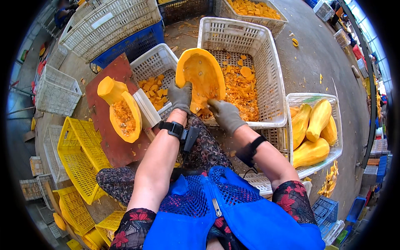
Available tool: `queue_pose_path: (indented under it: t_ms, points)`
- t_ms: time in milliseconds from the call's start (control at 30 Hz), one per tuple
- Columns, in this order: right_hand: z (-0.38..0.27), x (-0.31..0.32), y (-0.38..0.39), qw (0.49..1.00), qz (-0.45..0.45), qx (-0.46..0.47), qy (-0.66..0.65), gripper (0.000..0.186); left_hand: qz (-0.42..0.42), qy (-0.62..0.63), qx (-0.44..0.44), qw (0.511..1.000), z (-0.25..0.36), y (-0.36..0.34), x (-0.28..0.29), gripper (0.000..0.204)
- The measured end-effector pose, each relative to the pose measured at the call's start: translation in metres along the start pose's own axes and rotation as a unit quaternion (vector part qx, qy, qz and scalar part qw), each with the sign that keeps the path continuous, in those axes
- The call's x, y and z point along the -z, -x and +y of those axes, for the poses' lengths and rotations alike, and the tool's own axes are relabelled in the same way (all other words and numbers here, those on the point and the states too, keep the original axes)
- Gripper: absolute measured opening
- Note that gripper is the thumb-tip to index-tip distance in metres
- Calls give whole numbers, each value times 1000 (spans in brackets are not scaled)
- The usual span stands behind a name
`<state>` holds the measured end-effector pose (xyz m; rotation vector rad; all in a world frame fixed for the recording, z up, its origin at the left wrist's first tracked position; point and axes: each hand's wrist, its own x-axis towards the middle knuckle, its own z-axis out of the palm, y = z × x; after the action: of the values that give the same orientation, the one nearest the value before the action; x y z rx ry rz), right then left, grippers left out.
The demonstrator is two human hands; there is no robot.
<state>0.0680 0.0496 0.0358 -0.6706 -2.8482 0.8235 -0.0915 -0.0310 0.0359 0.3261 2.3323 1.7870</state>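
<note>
My left hand (181, 96), in a grey glove, grips the near left rim of a hollowed orange squash half (203, 68). The half is tilted with its cut face toward me, and stringy pulp clings to its lower end. My gloved right hand (226, 116) is closed, its fingertips at that lower end; whatever it holds is hidden. Below and beyond lies a white crate (266, 71) with orange pulp and scraps (246, 89) in it. To the left, another squash half (125, 118), full of seeds and pulp, lies beside a peeled squash neck (111, 89) on a red board (110, 143).
A smaller white crate (160, 56) holds orange chunks (153, 87). Whole peeled squashes (318, 121) fill a white basket (339, 143) at right. Yellow crates (79, 152) stand at left, with stacked white (114, 31) and blue crates (141, 43) behind. Scraps (329, 179) litter the concrete floor (308, 62).
</note>
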Motion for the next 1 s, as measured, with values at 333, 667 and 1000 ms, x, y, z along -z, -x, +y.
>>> queue_pose_path:
  t_ms: [333, 667, 1000]
  points:
    - [-18, -1, -5, 996, 41, -26, -70, 25, 0, -73, -49, 996, 2, 1, -8, 35]
    - [-18, 23, -15, 993, 72, -21, 95, 13, 35, -133, -64, 988, 21, 16, -5, 34]
    - [-13, 9, -11, 996, 80, -31, -6, 22, 66, -91, -73, 991, 0, 9, -2, 33]
